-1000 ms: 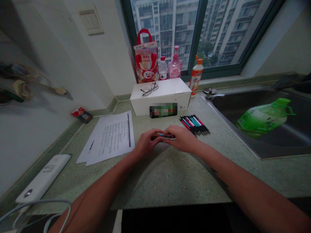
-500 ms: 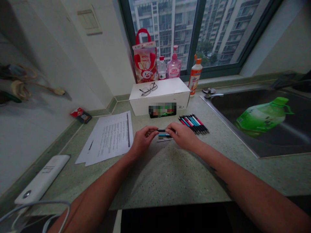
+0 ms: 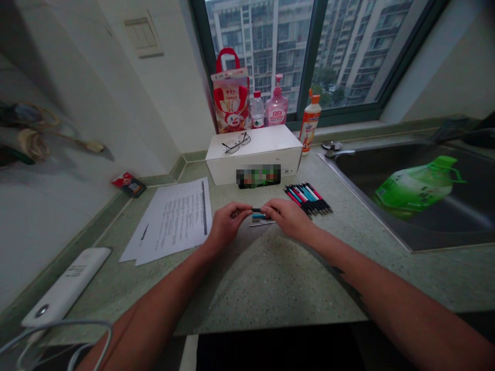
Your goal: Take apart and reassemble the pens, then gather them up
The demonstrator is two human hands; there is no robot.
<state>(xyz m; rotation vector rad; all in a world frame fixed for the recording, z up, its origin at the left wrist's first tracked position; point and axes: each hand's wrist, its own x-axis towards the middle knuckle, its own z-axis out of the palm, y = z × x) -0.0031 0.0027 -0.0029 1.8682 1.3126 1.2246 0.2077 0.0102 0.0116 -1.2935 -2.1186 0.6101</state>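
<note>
My left hand (image 3: 230, 220) and my right hand (image 3: 288, 216) face each other over the counter, fingers pinched on opposite ends of a short dark pen part (image 3: 256, 209). The fingertips cover both of its ends. Just beneath it on the counter lies a blue pen piece (image 3: 260, 216), partly hidden by my right hand. A thin pale stick-like piece (image 3: 263, 223) lies nearer to me. Right of my right hand, several pens (image 3: 308, 198) in black, red, blue and white lie side by side in a row.
Printed sheets (image 3: 170, 221) lie to the left, a white power strip (image 3: 67, 286) nearer me. Behind the hands stands a white box (image 3: 255, 144) with glasses (image 3: 236, 142) on top. At right, a green jug (image 3: 419, 185) lies in the sink (image 3: 402, 242). Bottles (image 3: 277, 105) stand by the window.
My right hand has shifted slightly left, so less of the dark pen part shows between my fingers. The things on the counter stay put.
</note>
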